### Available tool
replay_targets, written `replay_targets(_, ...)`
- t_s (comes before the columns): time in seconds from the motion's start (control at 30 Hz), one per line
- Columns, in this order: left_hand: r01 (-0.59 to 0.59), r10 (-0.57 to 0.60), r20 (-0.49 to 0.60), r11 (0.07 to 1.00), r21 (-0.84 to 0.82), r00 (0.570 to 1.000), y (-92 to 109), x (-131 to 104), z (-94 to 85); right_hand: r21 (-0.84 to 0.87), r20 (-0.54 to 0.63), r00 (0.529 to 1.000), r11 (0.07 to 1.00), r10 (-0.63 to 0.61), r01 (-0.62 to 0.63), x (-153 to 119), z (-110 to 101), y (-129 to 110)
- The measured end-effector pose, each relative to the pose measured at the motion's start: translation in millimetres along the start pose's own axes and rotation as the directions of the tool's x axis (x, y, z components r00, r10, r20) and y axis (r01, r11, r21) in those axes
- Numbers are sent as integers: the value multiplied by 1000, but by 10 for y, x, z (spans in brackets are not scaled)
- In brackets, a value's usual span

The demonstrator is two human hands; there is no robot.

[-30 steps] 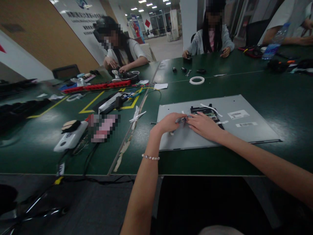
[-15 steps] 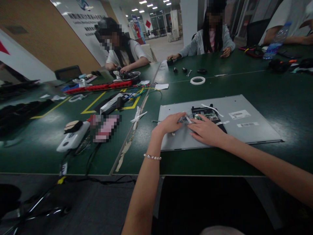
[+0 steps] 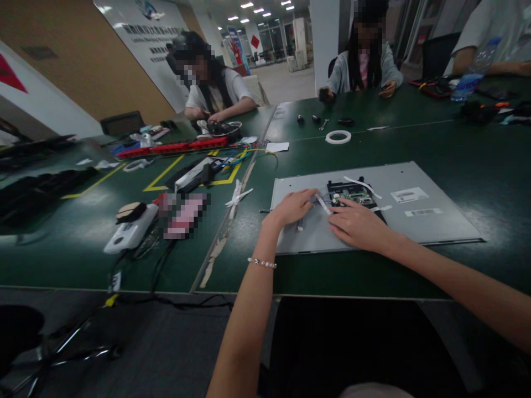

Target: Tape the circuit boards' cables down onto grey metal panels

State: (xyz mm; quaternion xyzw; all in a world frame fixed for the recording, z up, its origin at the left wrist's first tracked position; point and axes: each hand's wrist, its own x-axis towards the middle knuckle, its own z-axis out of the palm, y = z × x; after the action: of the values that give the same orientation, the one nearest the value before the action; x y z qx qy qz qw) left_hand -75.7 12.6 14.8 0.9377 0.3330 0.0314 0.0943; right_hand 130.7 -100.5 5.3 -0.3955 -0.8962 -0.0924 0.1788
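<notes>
A flat grey metal panel (image 3: 418, 221) lies on the table before me, with a black bracket and a green circuit board (image 3: 354, 194) at its middle. A short white tape strip (image 3: 323, 204) runs slantwise between my hands, left of the board. My left hand (image 3: 293, 207) rests on the panel, fingers stretched to the strip's upper end; its thumb is hidden. Laid flat, my right hand (image 3: 360, 224) has outstretched fingertips at the strip's lower end, below the board. A flat grey cable end (image 3: 300, 224) shows beneath my left hand. More white tape (image 3: 363, 185) crosses the bracket.
Beyond the panel lie a white tape roll (image 3: 338, 137) and a small wrench (image 3: 324, 125). To my left are a white power strip (image 3: 130, 229), a pixelated pink object (image 3: 186, 215) and loose cables. Co-workers sit across the table; a water bottle (image 3: 473, 72) stands far right.
My right hand has slid slightly right, uncovering more of the tape strip. The grey cable end shows more clearly. A co-worker's hand across the table has moved with a dark object. The view shifted slightly.
</notes>
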Motion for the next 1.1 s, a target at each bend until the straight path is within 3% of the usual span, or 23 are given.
replay_targets(0.73, 41, -38, -41, 997, 63, 998, -17, -2, 25, 113, -72, 997, 993, -23, 31, -46, 15, 101)
replay_targets(1.1, 105, -95, -183, 994, 44, 978, -9, -13, 25, 192, -178, 967, 970, 184, -149, -129, -86, 392)
